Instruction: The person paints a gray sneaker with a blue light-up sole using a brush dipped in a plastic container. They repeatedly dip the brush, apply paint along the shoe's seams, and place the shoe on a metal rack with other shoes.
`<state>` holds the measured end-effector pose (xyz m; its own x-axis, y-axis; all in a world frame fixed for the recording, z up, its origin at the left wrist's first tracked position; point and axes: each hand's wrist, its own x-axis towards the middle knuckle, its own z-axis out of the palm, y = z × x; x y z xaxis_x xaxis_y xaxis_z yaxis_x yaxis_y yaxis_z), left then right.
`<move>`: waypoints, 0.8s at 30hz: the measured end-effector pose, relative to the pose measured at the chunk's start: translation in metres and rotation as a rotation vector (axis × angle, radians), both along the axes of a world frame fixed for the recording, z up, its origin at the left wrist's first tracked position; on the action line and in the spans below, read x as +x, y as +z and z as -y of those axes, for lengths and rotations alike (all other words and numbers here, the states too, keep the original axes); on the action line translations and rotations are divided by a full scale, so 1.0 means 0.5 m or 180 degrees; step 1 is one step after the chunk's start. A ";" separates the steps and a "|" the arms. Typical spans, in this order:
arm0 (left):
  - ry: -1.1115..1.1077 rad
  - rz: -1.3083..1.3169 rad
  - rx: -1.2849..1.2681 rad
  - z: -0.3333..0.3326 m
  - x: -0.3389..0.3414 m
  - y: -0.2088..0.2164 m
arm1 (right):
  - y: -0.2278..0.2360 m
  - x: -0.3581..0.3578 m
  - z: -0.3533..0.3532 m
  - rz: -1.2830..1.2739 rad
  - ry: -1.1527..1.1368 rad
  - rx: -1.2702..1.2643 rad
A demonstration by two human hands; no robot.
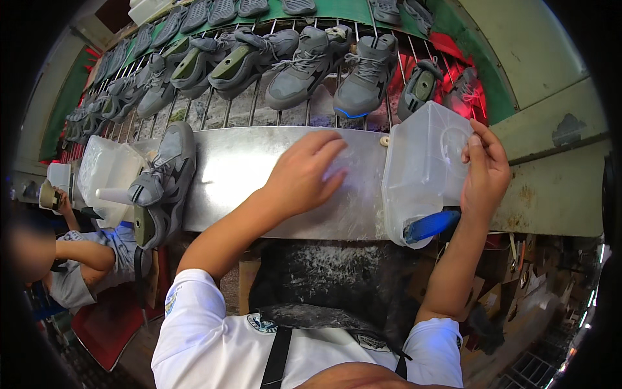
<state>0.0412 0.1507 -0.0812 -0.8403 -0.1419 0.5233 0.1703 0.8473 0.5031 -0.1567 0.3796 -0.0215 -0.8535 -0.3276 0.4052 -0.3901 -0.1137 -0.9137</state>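
My left hand [310,174] hovers over the bare metal worktop [243,162], thumb apart from the bent fingers, holding nothing. At the right, my right hand [486,165] is beside the far right side of a translucent plastic container [424,155]. Its thumb and fingers are pinched together; whatever is between them is too small or hidden to name. A blue object like a brush handle [433,225] sticks out of the container's near end, under my right wrist. A grey lace-up sneaker [170,175] lies on the worktop left of my left hand.
Beyond the worktop, several grey sneakers [304,71] rest on a rack of metal bars [254,104]. Grey soles [217,11] line a green strip at the back. Another plastic container [107,172] stands at the left, near a seated co-worker's arm [84,253].
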 end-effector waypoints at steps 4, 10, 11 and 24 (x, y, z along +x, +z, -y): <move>-0.0411 -0.0001 0.0381 -0.028 -0.049 -0.049 | -0.001 0.003 0.002 0.0098 0.0027 -0.0066; -0.0287 0.0843 0.2052 -0.025 -0.097 -0.001 | -0.026 -0.022 -0.030 0.0078 0.0045 0.0009; -0.0348 0.0470 0.2501 -0.016 -0.155 0.036 | -0.031 -0.033 -0.041 0.0074 0.0069 0.0023; -0.0143 0.0625 0.2118 -0.032 -0.040 -0.006 | -0.030 -0.024 -0.053 -0.0001 0.0305 0.0109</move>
